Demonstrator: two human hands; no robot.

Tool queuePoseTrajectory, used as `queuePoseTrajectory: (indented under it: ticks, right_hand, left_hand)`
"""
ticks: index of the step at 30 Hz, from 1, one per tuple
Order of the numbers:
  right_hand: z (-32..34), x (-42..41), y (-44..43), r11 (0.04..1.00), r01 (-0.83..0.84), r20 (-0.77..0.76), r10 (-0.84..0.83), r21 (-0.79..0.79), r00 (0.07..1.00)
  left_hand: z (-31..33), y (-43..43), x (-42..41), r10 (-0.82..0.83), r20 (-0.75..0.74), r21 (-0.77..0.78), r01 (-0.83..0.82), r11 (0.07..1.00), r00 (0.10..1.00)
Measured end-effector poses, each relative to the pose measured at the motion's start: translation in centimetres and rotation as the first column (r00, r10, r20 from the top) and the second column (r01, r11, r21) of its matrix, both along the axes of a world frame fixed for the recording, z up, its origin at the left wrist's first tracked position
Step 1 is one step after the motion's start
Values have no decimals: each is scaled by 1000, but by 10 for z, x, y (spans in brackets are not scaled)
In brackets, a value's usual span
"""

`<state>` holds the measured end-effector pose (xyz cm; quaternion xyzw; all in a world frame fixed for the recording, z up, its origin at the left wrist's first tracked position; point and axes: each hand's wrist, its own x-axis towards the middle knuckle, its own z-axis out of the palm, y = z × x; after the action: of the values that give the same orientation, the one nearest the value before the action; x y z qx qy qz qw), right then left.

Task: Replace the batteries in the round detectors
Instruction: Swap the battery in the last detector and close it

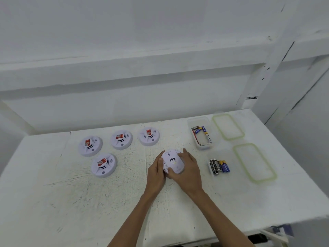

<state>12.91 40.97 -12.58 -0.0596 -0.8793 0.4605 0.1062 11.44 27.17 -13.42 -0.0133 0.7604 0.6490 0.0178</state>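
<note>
A white round detector (172, 160) lies back side up near the middle of the table. My left hand (156, 172) grips its left edge and my right hand (187, 169) grips its right and near edge, fingers curled round the rim. Several more round detectors with red stickers stand face up to the left, such as one (103, 165) at the near left and another (149, 136) at the back. A clear box (200, 145) at the back right holds several batteries (203, 133). A second group of batteries (219, 166) lies right of my hands.
Two green-rimmed clear lids lie at the right, one (228, 126) at the back and one (255, 163) nearer. The white table (89, 202) ends at a near edge on the right. A white wall with ledges rises behind.
</note>
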Motion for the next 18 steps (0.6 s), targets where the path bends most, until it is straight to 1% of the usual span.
queuePoseTrajectory:
  ticks: [4, 8, 14, 17, 18]
  right_hand:
    - [3, 1, -1, 998, -1, 60, 5, -63, 998]
    - [4, 2, 1, 991, -6, 106, 21, -137, 994]
    - [12, -7, -3, 987, 6, 158, 20, -160, 987]
    - [13, -7, -3, 993, -4, 128, 20, -122, 992]
    - [15, -6, -2, 991, -4, 116, 20, -131, 993]
  left_hand:
    - [3, 7, 1, 45, -9, 10, -45, 999, 999]
    - [1, 7, 0, 33, 23, 55, -35, 998, 999]
    - [-4, 0, -6, 2, 10, 27, -2, 1000, 1000]
    - [-6, -2, -9, -23, 23, 57, 21, 998, 999]
    - [-5, -3, -8, -27, 25, 79, 25, 997, 999]
